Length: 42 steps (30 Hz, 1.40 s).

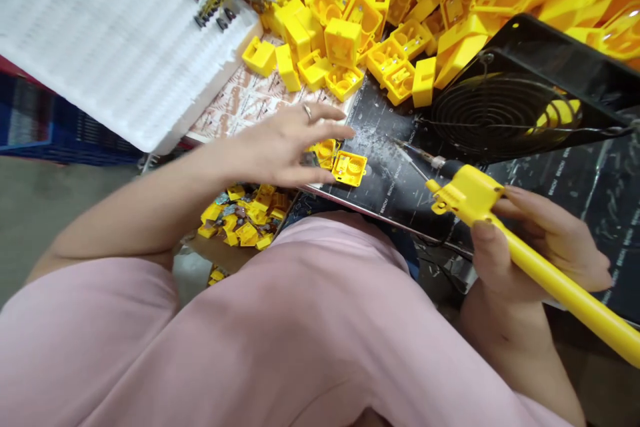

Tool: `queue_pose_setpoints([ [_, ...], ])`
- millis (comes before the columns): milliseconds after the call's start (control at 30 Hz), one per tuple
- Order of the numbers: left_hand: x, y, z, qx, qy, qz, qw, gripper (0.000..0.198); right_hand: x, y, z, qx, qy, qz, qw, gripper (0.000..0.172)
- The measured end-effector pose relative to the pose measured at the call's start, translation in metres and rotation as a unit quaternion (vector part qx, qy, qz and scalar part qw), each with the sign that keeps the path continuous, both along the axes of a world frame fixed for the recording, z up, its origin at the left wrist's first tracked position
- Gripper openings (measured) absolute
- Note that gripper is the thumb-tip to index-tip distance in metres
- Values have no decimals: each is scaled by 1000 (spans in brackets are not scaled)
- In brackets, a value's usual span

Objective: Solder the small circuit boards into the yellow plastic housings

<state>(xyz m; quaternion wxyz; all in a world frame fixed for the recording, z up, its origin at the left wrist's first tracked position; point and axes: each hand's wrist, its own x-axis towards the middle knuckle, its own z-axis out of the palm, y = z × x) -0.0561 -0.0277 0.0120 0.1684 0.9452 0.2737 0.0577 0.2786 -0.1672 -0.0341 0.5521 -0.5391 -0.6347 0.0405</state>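
My left hand [290, 141], a ring on one finger, is spread over the near edge of the bench. Its thumb is at the edge of a small open yellow case [350, 168]; a second yellow piece [326, 152] lies partly hidden beneath the fingers. Whether the thumb touches the case is unclear. My right hand [535, 240] is closed around a yellow soldering gun [475, 195]. The gun's dark metal tip and a thin feed tube point left over the black mat [373, 137], to the right of the case.
A large heap of yellow cases [343, 40] covers the back of the bench. At the right stands a black fan with a wire guard [485, 110]. White foam [115, 27] with wired parts [220, 0] lies at the left. Below the bench edge is a box of yellow pieces [245, 217].
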Motion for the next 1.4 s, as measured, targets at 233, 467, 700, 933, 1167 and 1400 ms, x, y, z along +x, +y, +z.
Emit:
queue_pose_setpoints([
  [233,-48,-14,17,-35,43,-53,997,40,-1,13,-1,76,-129,15,989,54],
  [467,-52,24,38,18,53,68,996,44,-21,23,-1,122,-46,-15,991,53],
  [700,32,61,-39,183,94,177,962,57,-35,16,2,144,-80,-36,986,48],
  [933,7,3,-29,222,30,-69,972,34,-34,16,15,28,-181,92,979,61],
  [1167,1,2,-23,90,45,3,995,51,-66,57,7,-6,-289,141,947,45],
  [1400,13,4,-27,-139,-206,72,966,55,-76,64,-4,-32,-315,129,940,35],
])
